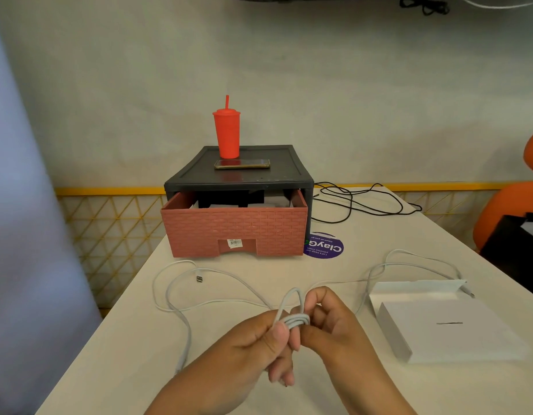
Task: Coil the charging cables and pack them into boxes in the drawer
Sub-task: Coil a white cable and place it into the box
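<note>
**Soft Overhead Light, Warped Edges**

Diffuse light is falling from above, keeping the table (133, 354) bright. A faint shadow is lying beside the white box (457, 327), while the inside of the drawer (234, 232) is sitting dark. Fine detail is looking soft. Lines are bowing toward the edges, and the left margin is dissolving into bluish blur.

Pink brick-patterned plastic drawer (234, 229) in black frame (241, 182). Red straw tumbler (226, 131); white cable (181, 298); black cable (358, 202). Purple round sticker (326, 248).

drawer (234, 232): matt pink plastic, brick-embossed front
cup (228, 136): matt red plastic
white cable (296, 320): smooth plastic coating
box (451, 324): smooth white card
</note>
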Tool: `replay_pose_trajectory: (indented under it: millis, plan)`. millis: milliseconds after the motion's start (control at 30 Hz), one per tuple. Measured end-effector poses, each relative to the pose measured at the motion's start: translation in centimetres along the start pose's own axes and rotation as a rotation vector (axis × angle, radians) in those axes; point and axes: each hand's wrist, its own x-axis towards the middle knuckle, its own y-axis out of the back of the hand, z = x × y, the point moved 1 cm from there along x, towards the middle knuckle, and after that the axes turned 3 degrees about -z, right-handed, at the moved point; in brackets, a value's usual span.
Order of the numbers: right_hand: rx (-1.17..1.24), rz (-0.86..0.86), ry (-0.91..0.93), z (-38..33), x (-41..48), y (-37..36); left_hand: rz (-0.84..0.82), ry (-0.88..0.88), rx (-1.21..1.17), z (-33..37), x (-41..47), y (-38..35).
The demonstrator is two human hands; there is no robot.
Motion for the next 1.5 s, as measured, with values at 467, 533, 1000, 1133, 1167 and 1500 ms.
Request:
replay_pose_trajectory:
  millis: [467, 533, 1000, 1133, 1167, 1500]
  plan:
    - [0.415, -0.320, -0.183, -0.8, -0.4, -0.1, 0.287, 0.081, -0.421, 0.8, 0.2, -0.7]
    - [0.299, -0.261, -0.189, -0.9, -0.2, -0.3, 0.367, 0.061, -0.438, 0.7, 0.4, -0.7]
    - [-0.367, -0.219, -0.110, -4.4, -1.6, 0.5, 0.641, -0.026, -0.066, 0.3, 0.2, 1.8]
    - [-0.653, -0.123, 0.039, -4.9, -1.5, 1.9, 0.636, -0.060, 0.159, 0.3, 0.2, 1.7]
    - [-0.712, -0.084, 0.090, -4.6, -1.4, 2.2, 0.615, -0.050, 0.142, 0.4, 0.2, 1.6]
    - [-0.356, 0.016, 0.058, -0.6, -0.4, 0.3, 0.655, -0.032, -0.545, 1.6, 0.8, -0.8]
